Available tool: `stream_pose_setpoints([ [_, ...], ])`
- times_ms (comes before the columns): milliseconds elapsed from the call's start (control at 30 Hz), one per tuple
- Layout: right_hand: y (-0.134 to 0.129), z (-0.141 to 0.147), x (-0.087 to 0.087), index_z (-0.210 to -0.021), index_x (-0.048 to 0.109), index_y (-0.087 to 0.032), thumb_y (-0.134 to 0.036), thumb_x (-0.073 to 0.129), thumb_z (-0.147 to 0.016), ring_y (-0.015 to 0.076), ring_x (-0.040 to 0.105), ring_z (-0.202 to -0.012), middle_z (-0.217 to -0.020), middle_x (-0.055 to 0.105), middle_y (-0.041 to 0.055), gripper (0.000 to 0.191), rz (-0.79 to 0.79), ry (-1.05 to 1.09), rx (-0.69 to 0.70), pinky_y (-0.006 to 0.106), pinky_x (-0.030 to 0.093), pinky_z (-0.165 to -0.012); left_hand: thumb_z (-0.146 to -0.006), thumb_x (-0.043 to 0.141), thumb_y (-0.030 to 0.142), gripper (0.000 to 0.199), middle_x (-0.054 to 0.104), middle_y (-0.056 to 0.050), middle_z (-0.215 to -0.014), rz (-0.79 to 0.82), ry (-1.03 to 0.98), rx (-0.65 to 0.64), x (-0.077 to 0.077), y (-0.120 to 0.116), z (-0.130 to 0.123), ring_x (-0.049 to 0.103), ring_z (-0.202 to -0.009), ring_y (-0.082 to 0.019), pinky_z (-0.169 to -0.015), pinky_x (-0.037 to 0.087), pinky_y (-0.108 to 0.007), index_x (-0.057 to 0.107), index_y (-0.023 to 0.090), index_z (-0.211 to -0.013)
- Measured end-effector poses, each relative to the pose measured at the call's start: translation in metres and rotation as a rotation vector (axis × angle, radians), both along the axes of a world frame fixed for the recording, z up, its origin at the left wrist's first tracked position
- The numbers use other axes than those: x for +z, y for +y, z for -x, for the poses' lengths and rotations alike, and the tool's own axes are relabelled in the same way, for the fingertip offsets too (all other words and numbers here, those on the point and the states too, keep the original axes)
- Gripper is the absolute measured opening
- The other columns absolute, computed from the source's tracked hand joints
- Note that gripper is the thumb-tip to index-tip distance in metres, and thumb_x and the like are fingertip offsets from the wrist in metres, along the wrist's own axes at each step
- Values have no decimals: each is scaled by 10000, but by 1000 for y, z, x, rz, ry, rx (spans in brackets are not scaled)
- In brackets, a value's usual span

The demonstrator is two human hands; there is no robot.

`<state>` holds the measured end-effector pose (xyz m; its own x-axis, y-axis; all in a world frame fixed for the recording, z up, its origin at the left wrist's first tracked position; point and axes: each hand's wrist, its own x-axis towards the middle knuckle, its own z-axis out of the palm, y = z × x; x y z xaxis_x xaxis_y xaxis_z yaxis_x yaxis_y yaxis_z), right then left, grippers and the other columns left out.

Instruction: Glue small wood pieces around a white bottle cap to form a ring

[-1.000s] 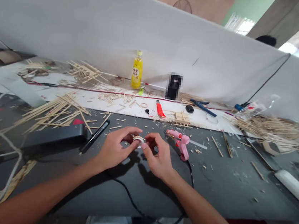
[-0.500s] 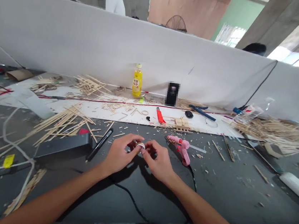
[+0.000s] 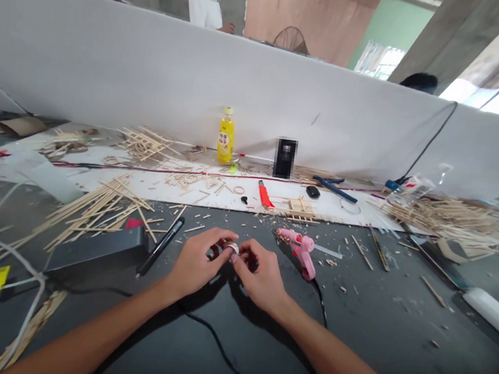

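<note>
A small pale ring-shaped piece [image 3: 234, 248] sits between the fingertips of both hands, low over the dark table. My left hand [image 3: 198, 260] is closed, its thumb and forefinger pinching the piece. From the other side my right hand [image 3: 263, 272] is also closed, thumb and fingers at the ring's edge. The fingers cover part of the piece, so its material is unclear. A pink glue gun [image 3: 300, 248] lies to the right of my right hand, with a clear glue stick in its back. Left of my left hand rests a black marker pen [image 3: 162, 246].
Wooden sticks [image 3: 103, 206] spread beside a dark box [image 3: 98, 248] at left. Behind are a yellow bottle [image 3: 225, 139], a red utility knife [image 3: 265, 195], a small stick frame [image 3: 301, 208] and blue pliers [image 3: 334, 188]. Black cable [image 3: 215, 333] crosses the front. Beyond the white partition [image 3: 155, 68] stands a person.
Both hands keep hold of the ring-shaped piece, with only slight finger movement. The view has shifted a little. The person beyond the partition has moved right, and a hand now shows.
</note>
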<state>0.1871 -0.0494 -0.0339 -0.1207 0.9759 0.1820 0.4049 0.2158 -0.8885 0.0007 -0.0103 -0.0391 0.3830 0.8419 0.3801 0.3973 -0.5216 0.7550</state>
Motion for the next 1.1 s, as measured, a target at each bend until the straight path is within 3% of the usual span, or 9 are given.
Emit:
stream_pose_setpoints([
  [200,6,1,0,-961,658,-202,-333,609,-957,143,551,-625,-704,633,-25,140,35,-69,-23,256,411,-599,-1045,675,376,248,740,-71,-1120,-12,-21,1,-6,3,-1,727,-922,-200,-845,632,-403,705,164,-1170],
  [367,-21,-15,32,-1106,652,-225,-332,706,-904,166,547,-635,-717,615,-39,235,122,-235,-25,277,321,-579,-1025,683,363,217,759,-53,-1047,42,-59,47,-4,1,-1,719,-876,-193,-855,606,-396,726,180,-1132],
  [433,-42,-38,45,-926,690,-249,-326,781,-847,163,521,-612,-668,614,-44,143,175,-331,40,288,280,-582,-1000,685,345,192,777,-43,-1020,98,-83,74,-2,-1,-1,720,-847,-186,-841,592,-363,746,205,-1116],
  [500,-59,-71,48,-732,631,-238,-421,707,-930,170,542,-639,-670,629,-27,281,294,-530,47,297,297,-608,-977,687,343,186,791,-35,-999,171,-106,92,0,-3,-3,727,-827,-181,-817,585,-326,760,225,-1101],
  [567,-65,-106,41,-689,575,-232,-525,629,-969,173,517,-598,-622,579,-22,408,381,-615,-117,307,309,-603,-966,690,355,197,796,-30,-958,255,-128,95,1,-5,-6,737,-796,-177,-776,586,-296,762,226,-1096],
  [667,-51,-143,22,-965,647,-227,-574,737,-872,192,550,-667,-745,594,-21,371,292,-434,-397,316,400,-649,-965,691,386,233,798,-25,-905,385,-155,72,2,-7,-9,741,-715,-167,-695,588,-267,751,218,-1115],
  [767,-21,-150,9,-1104,670,-214,-555,747,-867,194,588,-735,-845,611,-5,423,245,-225,-307,324,474,-688,-967,694,398,255,797,-27,-890,489,-168,35,1,-9,-12,744,-678,-158,-666,591,-252,740,210,-1134],
  [900,7,-140,0,-833,650,-211,-513,744,-880,144,527,-601,-745,577,-19,320,288,-145,-222,281,457,-568,-985,661,387,260,784,-27,-859,586,-175,-22,-2,-12,-16,750,-678,-159,-670,597,-249,732,202,-1153],
  [1100,-6,-129,-17,-927,657,-218,-629,655,-903,128,419,-490,-640,517,-29,411,372,-32,-182,247,364,-424,-985,666,361,230,789,-33,-954,669,-178,-41,-9,-11,-17,758,-849,-176,-796,601,-258,746,236,-1161],
])
